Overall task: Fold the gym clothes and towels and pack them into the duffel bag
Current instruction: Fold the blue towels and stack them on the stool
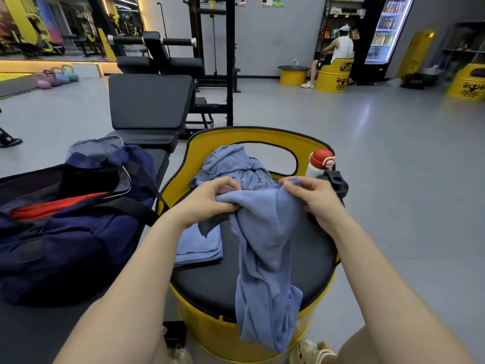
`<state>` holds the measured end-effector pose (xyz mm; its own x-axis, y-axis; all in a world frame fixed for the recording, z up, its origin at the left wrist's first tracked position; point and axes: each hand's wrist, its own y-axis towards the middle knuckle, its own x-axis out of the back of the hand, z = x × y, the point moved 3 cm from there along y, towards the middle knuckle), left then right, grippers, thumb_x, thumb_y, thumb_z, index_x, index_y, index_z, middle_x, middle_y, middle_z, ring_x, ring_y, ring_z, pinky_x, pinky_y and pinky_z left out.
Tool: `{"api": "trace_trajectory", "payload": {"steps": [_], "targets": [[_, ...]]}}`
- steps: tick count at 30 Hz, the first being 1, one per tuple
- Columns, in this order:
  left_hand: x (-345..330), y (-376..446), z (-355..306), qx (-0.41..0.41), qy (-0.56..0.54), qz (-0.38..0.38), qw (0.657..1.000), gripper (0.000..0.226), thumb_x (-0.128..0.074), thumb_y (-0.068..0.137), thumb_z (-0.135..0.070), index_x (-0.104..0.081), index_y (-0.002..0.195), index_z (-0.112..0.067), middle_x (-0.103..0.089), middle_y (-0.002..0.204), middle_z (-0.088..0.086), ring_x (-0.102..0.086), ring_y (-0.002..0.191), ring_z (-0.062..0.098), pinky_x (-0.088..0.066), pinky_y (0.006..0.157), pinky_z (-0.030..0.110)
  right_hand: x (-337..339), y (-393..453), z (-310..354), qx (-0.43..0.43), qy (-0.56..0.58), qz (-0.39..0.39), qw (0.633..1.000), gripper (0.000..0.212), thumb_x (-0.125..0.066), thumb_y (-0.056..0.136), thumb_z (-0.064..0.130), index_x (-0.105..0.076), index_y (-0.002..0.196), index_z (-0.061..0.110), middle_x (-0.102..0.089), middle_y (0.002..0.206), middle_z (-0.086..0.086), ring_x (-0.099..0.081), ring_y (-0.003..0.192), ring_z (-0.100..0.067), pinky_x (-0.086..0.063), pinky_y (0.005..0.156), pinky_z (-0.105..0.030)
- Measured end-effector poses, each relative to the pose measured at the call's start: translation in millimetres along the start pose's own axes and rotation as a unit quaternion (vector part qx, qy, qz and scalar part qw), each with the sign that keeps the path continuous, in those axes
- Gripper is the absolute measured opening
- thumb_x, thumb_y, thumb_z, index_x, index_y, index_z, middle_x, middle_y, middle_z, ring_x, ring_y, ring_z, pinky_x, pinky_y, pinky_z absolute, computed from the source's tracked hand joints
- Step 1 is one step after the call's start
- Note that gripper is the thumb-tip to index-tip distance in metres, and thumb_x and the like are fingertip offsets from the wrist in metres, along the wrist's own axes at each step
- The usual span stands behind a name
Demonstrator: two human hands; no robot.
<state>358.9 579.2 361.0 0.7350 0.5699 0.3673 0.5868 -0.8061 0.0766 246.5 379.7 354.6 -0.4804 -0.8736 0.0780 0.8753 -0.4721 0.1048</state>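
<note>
Gripping a blue towel by its top edge, the left hand and right hand have their fingers curled into the cloth, which hangs over the yellow barrel seat. A folded blue piece lies on the seat, crumpled blue clothing behind. The navy duffel bag (unzipped, red inside) sits left on the worktop.

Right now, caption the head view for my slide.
Both hands hold up a blue towel over the yellow barrel seat, open duffel bag alongside.
</note>
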Motion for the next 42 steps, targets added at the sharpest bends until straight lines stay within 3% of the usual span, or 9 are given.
{"api": "trace_trajectory", "payload": {"steps": [5, 8, 15, 19, 23, 30, 32, 36, 42], "targets": [[21.0, -5.0, 17.7, 0.061, -0.026, -0.012, 0.998, 0.031, -0.073, 0.080, -0.005, -0.062, 0.107, -0.013, -0.069, 0.098, 0.007, -0.067, 0.091, 0.017, -0.056, 0.081, 0.030, 14.8, 4.8, -0.3, 0.031, 0.005, -0.089, 0.996, 0.020, -0.063, 0.091, 0.014, -0.069, 0.110, 0.018, -0.072, 0.098, 0.005, -0.064, 0.096, -0.006, -0.050, 0.088, -0.019], [26.9, -8.3, 23.4, 0.078, -0.040, -0.030, 0.996, 0.018, -0.068, 0.083, -0.005, -0.066, 0.100, -0.010, -0.070, 0.092, 0.006, -0.065, 0.089, 0.014, -0.053, 0.083, 0.026, 20.2, 3.2, 0.0, 0.042, -0.009, -0.119, 0.992, 0.014, -0.065, 0.090, 0.014, -0.069, 0.103, 0.017, -0.072, 0.095, 0.003, -0.065, 0.092, -0.008, -0.049, 0.087, -0.022], [40.8, -11.4, 26.6, 0.116, -0.134, -0.059, 0.982, 0.017, -0.077, 0.075, -0.013, -0.066, 0.088, -0.014, -0.067, 0.071, -0.002, -0.063, 0.065, 0.009, -0.050, 0.054, 0.018, 39.2, 1.5, -7.0, 0.040, -0.084, -0.174, 0.980, 0.007, -0.065, 0.089, 0.017, -0.069, 0.093, 0.023, -0.070, 0.088, 0.005, -0.063, 0.090, -0.012, -0.049, 0.084, -0.026], [46.0, -3.0, 38.4, 0.133, -0.159, -0.167, 0.964, 0.008, -0.065, 0.088, -0.011, -0.064, 0.095, -0.013, -0.063, 0.078, 0.004, -0.059, 0.070, 0.015, -0.053, 0.050, 0.022, 48.0, 6.8, -22.6, 0.024, -0.136, -0.192, 0.972, 0.005, -0.064, 0.090, 0.019, -0.068, 0.089, 0.021, -0.071, 0.088, -0.003, -0.063, 0.090, -0.019, -0.050, 0.085, -0.037], [39.5, 10.4, 62.5, 0.139, -0.176, -0.239, 0.945, 0.008, -0.059, 0.091, -0.004, -0.061, 0.097, -0.009, -0.068, 0.070, -0.001, -0.059, 0.069, 0.014, -0.053, 0.050, 0.019, 53.6, 21.1, -50.8, -0.031, -0.205, -0.188, 0.960, 0.014, -0.056, 0.094, 0.022, -0.069, 0.097, 0.020, -0.071, 0.097, -0.007, -0.062, 0.098, -0.025, -0.046, 0.084, -0.035], [22.9, 41.9, 120.4, 0.185, -0.108, -0.288, 0.933, 0.018, -0.063, 0.090, -0.007, -0.063, 0.107, -0.003, -0.063, 0.084, 0.009, -0.057, 0.076, 0.017, -0.049, 0.064, 0.028, 50.5, 44.4, -79.7, -0.064, -0.268, -0.196, 0.941, 0.025, -0.054, 0.095, 0.018, -0.069, 0.114, 0.010, -0.069, 0.109, -0.010, -0.059, 0.107, -0.027, -0.036, 0.078, -0.024], [22.3, 52.0, 134.8, 0.188, -0.086, -0.307, 0.929, 0.012, -0.061, 0.091, -0.012, -0.064, 0.102, -0.008, -0.065, 0.090, 0.013, -0.057, 0.082, 0.021, -0.049, 0.067, 0.032, 48.9, 52.2, -86.0, -0.071, -0.296, -0.202, 0.931, 0.027, -0.054, 0.096, 0.020, -0.069, 0.117, 0.011, -0.068, 0.113, -0.010, -0.058, 0.110, -0.029, -0.037, 0.078, -0.025], [24.0, 73.3, 154.0, 0.208, -0.022, -0.332, 0.920, 0.020, -0.054, 0.096, -0.022, -0.065, 0.109, -0.011, -0.064, 0.113, 0.012, -0.058, 0.101, 0.026, -0.049, 0.094, 0.044, 43.3, 70.2, -106.5, -0.085, -0.328, -0.209, 0.917, 0.027, -0.057, 0.095, 0.023, -0.068, 0.117, 0.012, -0.067, 0.116, -0.013, -0.059, 0.110, -0.032, -0.048, 0.088, -0.035], [24.0, 101.7, 166.7, 0.181, -0.015, -0.376, 0.909, 0.024, -0.054, 0.096, -0.021, -0.064, 0.114, -0.010, -0.062, 0.106, 0.002, -0.056, 0.101, 0.017, -0.046, 0.094, 0.035, 39.8, 94.5, -138.4, -0.113, -0.264, -0.252, 0.924, 0.025, -0.060, 0.094, 0.019, -0.067, 0.115, 0.009, -0.070, 0.097, -0.011, -0.069, 0.080, -0.023, -0.057, 0.083, -0.045]]}}
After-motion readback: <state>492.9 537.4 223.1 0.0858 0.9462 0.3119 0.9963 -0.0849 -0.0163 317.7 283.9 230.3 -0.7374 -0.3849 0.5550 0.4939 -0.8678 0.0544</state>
